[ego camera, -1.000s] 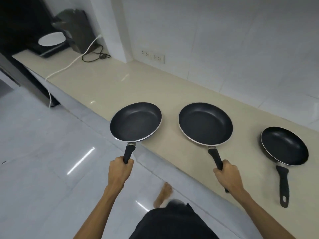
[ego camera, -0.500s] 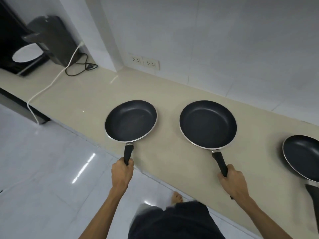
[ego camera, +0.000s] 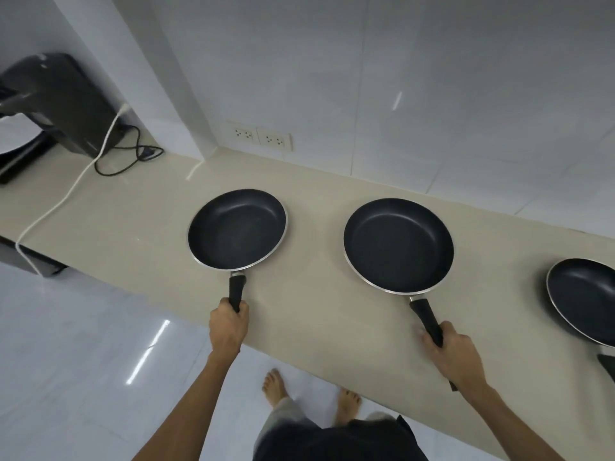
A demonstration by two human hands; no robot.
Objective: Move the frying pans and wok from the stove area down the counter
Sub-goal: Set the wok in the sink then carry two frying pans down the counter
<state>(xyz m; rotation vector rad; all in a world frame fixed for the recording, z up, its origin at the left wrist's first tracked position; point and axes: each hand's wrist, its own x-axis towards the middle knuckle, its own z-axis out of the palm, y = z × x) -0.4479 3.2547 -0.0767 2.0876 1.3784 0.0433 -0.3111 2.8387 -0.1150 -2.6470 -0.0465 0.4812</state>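
Observation:
Two black non-stick frying pans with silver rims are over the beige counter [ego camera: 316, 314]. My left hand [ego camera: 229, 327] grips the black handle of the smaller left pan [ego camera: 237, 229]. My right hand [ego camera: 454, 356] is closed around the handle of the larger middle pan [ego camera: 398, 245]. Whether the two pans rest on the counter or hover just above it, I cannot tell. A third black pan [ego camera: 585, 299] lies on the counter at the right edge, partly cut off, with nobody holding it.
A black appliance [ego camera: 63, 101] stands at the counter's far left, with a white cable [ego camera: 66, 194] and a black cable [ego camera: 129, 158] trailing beside it. Wall sockets [ego camera: 259, 138] sit behind the left pan. White tiled wall behind, glossy white floor and my bare feet [ego camera: 276, 387] below.
The view has swung left and closer to the counter. Both held pans now sit further in from the counter's front edge, and the third pan has slid toward the right edge of view.

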